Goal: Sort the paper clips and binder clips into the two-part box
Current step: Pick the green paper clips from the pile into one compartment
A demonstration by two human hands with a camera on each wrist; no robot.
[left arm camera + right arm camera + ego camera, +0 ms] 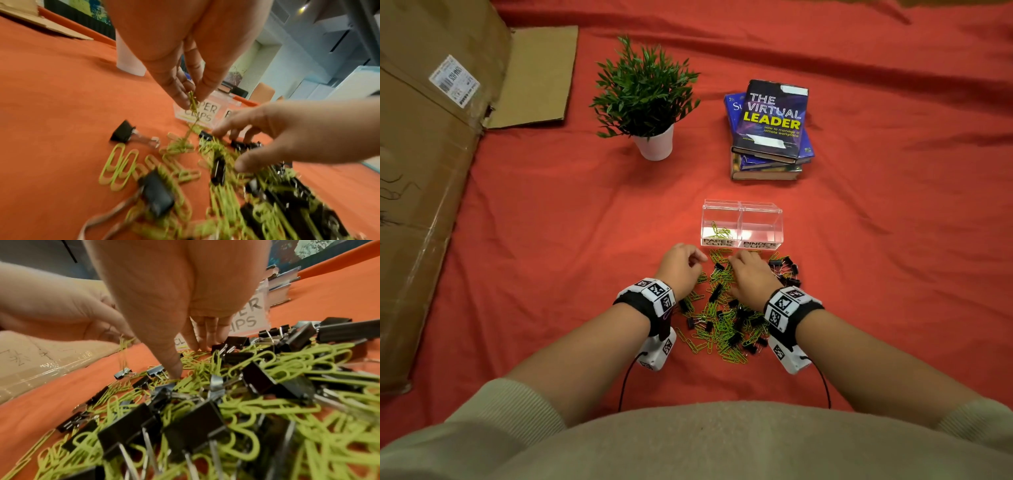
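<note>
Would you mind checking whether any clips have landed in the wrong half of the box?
Nothing misplaced: the paper clip half holds only green paper clips, and the binder clip half looks empty. The left hand pinches more paper clips.

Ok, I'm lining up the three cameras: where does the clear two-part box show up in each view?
Head: the two-part box sits centre frame, just beyond both hands, a few green paper clips in its left half.
Left wrist: mid-frame behind the left hand's fingertips, only its front labels showing.
Right wrist: upper right, mostly hidden by the right hand.
Shared landmark: the "PAPER CLIPS" label, only partly readable from the wrists.
</note>
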